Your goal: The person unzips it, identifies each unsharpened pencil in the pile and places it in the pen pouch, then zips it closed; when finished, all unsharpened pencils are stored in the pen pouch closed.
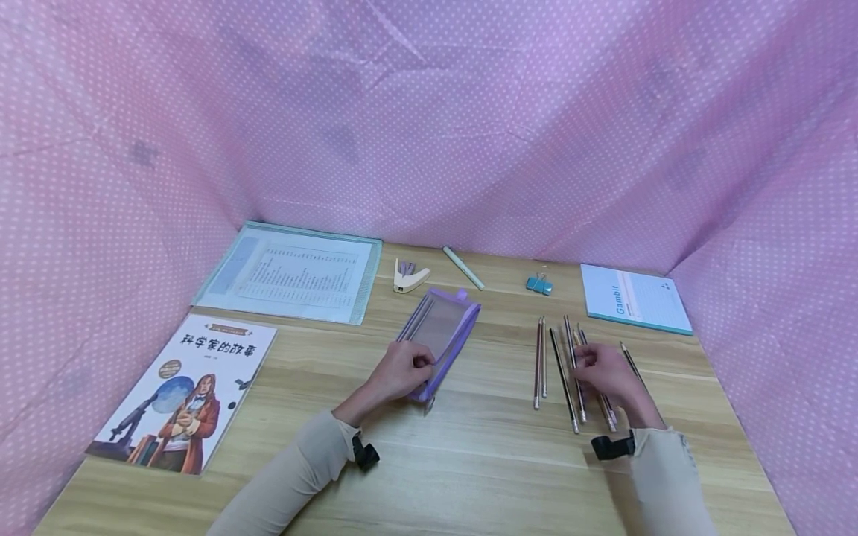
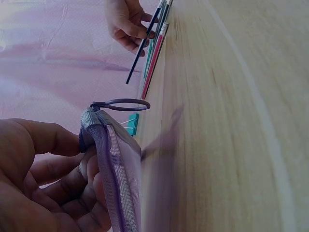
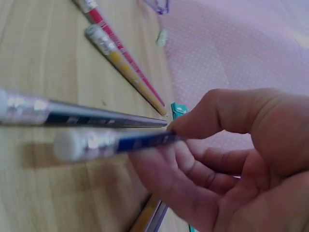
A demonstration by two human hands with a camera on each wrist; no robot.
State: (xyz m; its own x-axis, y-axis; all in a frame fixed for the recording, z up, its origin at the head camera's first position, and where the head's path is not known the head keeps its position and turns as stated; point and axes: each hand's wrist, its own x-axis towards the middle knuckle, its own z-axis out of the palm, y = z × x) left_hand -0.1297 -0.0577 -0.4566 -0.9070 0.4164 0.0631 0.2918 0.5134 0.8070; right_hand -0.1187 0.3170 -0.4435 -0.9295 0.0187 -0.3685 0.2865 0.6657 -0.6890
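In the head view my left hand [image 1: 401, 370] holds the near end of a purple mesh pencil case [image 1: 450, 327]. Long thin dark shapes show along the case's left side. The left wrist view has thumb and fingers pinching the case's edge [image 2: 116, 164], beside a zipper pull ring [image 2: 128, 104]. To the right, my right hand [image 1: 606, 370] is over a loose group of pencils. Between thumb and fingers it pinches a dark blue pencil [image 3: 145, 141] with a white eraser. Close by lie a black pencil [image 3: 96, 114], a yellow pencil [image 3: 128, 67] and a red pencil [image 3: 123, 46].
Along the back are a document folder [image 1: 295, 272], a cream stapler [image 1: 410, 281], a pale green pen [image 1: 462, 268], a teal binder clip [image 1: 539, 284] and a light blue notebook [image 1: 633, 298]. A picture-covered book [image 1: 188, 394] lies left. Pink dotted cloth [image 1: 429, 134] surrounds the table.
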